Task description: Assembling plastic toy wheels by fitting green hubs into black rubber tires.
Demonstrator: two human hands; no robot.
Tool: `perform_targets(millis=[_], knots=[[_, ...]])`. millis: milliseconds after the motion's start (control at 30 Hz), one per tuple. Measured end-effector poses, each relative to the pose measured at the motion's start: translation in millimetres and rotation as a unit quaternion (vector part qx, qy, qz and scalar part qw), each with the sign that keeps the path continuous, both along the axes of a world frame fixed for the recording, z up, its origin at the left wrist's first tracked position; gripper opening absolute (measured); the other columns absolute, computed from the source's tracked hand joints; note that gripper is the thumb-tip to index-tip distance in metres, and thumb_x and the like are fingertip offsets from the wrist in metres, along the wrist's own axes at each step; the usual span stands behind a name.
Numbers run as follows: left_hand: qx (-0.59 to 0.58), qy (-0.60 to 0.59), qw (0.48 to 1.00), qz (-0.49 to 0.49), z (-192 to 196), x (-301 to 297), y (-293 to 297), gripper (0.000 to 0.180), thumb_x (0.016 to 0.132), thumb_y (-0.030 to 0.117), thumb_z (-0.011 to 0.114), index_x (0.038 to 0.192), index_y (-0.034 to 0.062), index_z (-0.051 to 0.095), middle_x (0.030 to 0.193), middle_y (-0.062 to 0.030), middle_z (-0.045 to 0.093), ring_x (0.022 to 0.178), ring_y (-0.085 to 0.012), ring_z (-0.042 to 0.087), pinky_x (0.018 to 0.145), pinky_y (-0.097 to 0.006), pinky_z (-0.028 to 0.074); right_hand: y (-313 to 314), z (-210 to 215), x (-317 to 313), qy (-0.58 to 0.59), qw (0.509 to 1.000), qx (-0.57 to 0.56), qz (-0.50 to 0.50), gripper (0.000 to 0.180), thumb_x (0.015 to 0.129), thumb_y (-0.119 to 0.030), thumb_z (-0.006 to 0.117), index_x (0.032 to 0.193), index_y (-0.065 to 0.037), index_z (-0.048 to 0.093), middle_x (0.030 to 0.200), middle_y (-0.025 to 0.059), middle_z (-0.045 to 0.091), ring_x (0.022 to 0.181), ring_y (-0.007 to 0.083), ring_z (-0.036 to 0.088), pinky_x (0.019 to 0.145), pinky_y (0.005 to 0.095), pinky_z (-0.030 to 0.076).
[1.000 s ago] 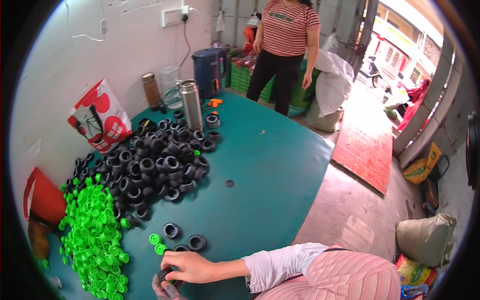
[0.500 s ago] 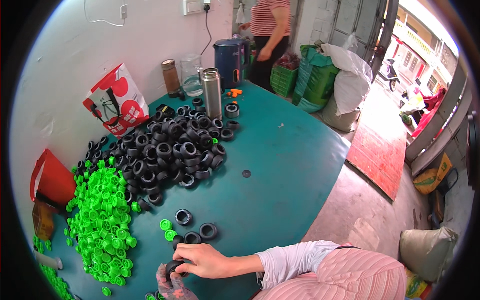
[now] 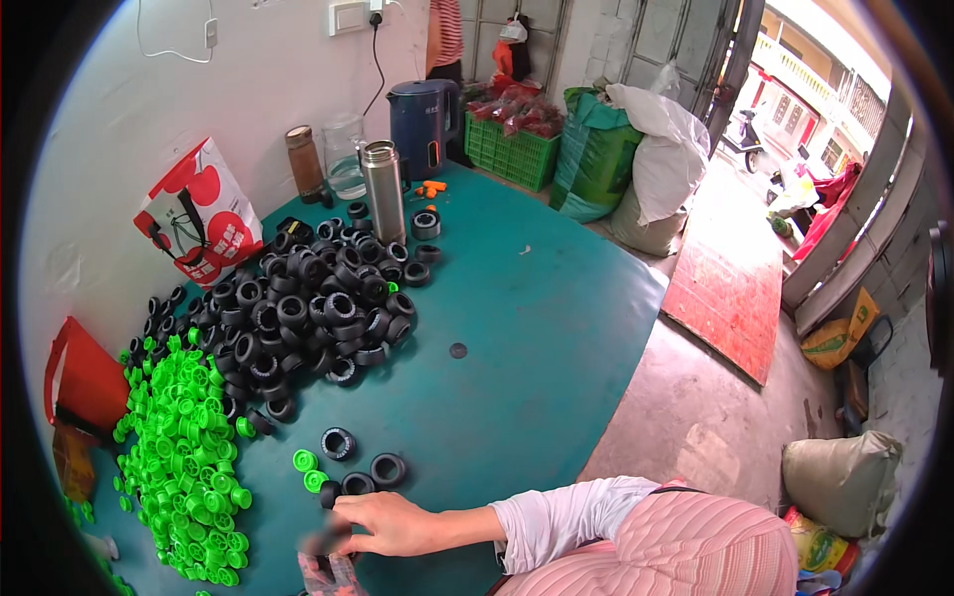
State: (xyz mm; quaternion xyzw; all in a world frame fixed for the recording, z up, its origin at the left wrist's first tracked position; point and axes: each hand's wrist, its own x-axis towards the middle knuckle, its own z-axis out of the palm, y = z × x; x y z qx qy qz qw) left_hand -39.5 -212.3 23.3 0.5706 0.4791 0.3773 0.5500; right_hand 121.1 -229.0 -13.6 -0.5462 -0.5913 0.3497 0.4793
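Fingertips of my right hand (image 3: 383,523) pinch a black ring (image 3: 331,494); left hand (image 3: 328,573) blurred, grip unclear. Best seat green cap (image 3: 316,481) squarely, then press evenly.

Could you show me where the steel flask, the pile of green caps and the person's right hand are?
steel flask (image 3: 383,194), head view, middle of its body.
pile of green caps (image 3: 179,447), head view, centre of the heap.
right hand (image 3: 383,523), head view, back of the hand.

The right hand (image 3: 393,523) is reaching across the near edge of the green worktop (image 3: 537,338), fingertips touching a black ring (image 3: 331,494); the left hand (image 3: 328,573) is showing blurred just below it, near green caps (image 3: 179,467).
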Motion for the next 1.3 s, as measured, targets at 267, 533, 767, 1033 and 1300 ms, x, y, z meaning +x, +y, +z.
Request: perform_targets(millis=[267, 533, 767, 1033, 1300], knots=[[-0.070, -0.067, 0.995, -0.016, -28, -6, 11, 0.043, 0.096, 0.021, 0.068, 0.127, -0.0054, 0.055, 0.116, -0.0163, 0.064, 0.098, -0.0223, 0.064, 0.082, -0.031, 0.054, 5, 16, 10, 0.008, 0.999, -0.004, 0.035, 0.027, 0.086, -0.023, 0.072, 0.095, -0.002, 0.058, 0.091, 0.0105, 0.059, 0.074, 0.0301, 0.059, 0.065, 0.0407, 0.045], [0.068, -0.012, 0.996, 0.051, -14, 13, 3, 0.036, 0.095, 0.016, 0.066, 0.125, -0.0029, 0.059, 0.116, -0.0116, 0.063, 0.104, -0.0194, 0.062, 0.090, -0.032, 0.052, 2, 9, 8, -0.001, 0.999, -0.036, -0.034, 0.029, 0.083, -0.024, 0.077, 0.099, -0.003, 0.066, 0.091, 0.0109, 0.068, 0.076, 0.0293, 0.064, 0.069, 0.0393, 0.051], [-0.012, -0.109, 0.991, 0.080, -12, -3, -1, 0.033, 0.090, -0.001, 0.066, 0.122, -0.0029, 0.058, 0.112, -0.0093, 0.064, 0.098, -0.0166, 0.063, 0.086, -0.030, 0.056, -2, 21, -4, 0.042, 0.998, -0.054, 0.006, 0.023, 0.084, -0.011, 0.075, 0.100, 0.002, 0.066, 0.081, 0.0064, 0.057, 0.057, 0.0130, 0.050, 0.054, 0.0311, 0.039], [-0.057, -0.097, 0.994, 0.018, -19, 0, 3, 0.039, 0.092, 0.007, 0.069, 0.126, -0.0038, 0.056, 0.114, -0.0105, 0.063, 0.100, -0.0167, 0.063, 0.085, -0.031, 0.058, 7, 13, 17, 0.001, 0.996, -0.076, 0.040, 0.023, 0.087, -0.009, 0.073, 0.104, 0.004, 0.065, 0.080, 0.0068, 0.056, 0.060, 0.0121, 0.048, 0.058, 0.0291, 0.040], [-0.018, -0.066, 0.997, 0.020, -20, -1, -3, 0.038, 0.091, 0.008, 0.071, 0.125, -0.0031, 0.057, 0.112, -0.0106, 0.064, 0.099, -0.0172, 0.064, 0.087, -0.031, 0.057, 0, 11, 13, 0.026, 0.998, -0.053, 0.025, 0.025, 0.087, -0.014, 0.075, 0.100, 0.004, 0.063, 0.076, 0.0057, 0.057, 0.059, 0.0120, 0.049, 0.056, 0.0301, 0.040]])
